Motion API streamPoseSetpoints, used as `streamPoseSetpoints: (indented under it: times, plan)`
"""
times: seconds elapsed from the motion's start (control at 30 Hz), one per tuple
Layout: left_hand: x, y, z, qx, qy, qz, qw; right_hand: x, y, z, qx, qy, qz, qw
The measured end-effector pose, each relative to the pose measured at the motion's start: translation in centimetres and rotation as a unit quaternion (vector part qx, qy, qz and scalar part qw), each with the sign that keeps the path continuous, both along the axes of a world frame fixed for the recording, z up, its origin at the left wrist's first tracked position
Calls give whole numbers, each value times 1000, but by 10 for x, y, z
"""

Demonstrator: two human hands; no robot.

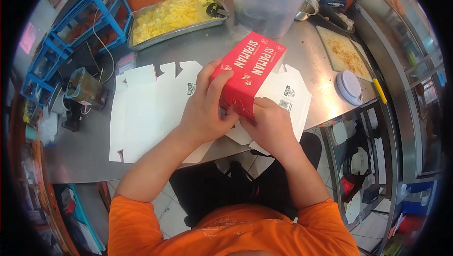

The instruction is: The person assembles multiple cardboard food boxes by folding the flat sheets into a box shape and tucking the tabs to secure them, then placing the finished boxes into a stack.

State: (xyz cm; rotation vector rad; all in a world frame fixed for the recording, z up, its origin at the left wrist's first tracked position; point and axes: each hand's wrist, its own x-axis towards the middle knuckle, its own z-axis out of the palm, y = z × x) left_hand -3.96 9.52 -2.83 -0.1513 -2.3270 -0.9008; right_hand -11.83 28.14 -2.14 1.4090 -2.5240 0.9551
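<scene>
A red cardboard box [250,74] with white lettering sits half-folded above the steel counter [85,147]. My left hand [205,107] grips its near left side, fingers laid over the top face. My right hand [271,124] pinches the box's lower near end, fingers tucked under a flap. Beneath them lie flat white unfolded box blanks [146,110], spread from the left to under the box, with one more blank [292,93] showing to the right.
A metal tray [141,41] of yellow food stands at the back, a clear plastic tub [269,1] beside it. A cutting board [344,53], a round white lid [350,86] and a yellow-handled tool [380,91] lie right. A blender jug [85,88] and blue crates [89,15] are left.
</scene>
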Motion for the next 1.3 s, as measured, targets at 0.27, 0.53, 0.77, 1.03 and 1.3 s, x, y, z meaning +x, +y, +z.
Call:
streamPoseSetpoints:
  times: [0.27, 0.53, 0.77, 1.03, 1.3]
  plan:
    - [-5, 2, -4, -37, 32, -15, 999, 0, 0, -9, -68, 58, -42, 995]
    - [-3, -3, -4, -23, 3, -8, 1000, 4, -7, -10, -27, 49, -22, 998]
    - [-4, 2, -4, -51, 18, -6, 998, 5, -1, -16, -35, 23, -53, 998]
    - [-2, -4, -3, -42, -1, -18, 999, 11, -12, -6, -11, -15, -5, 1000]
    - [0, -1, 3, 3, -44, -27, 999, 11, 2, -9, 2, -44, -28, 999]
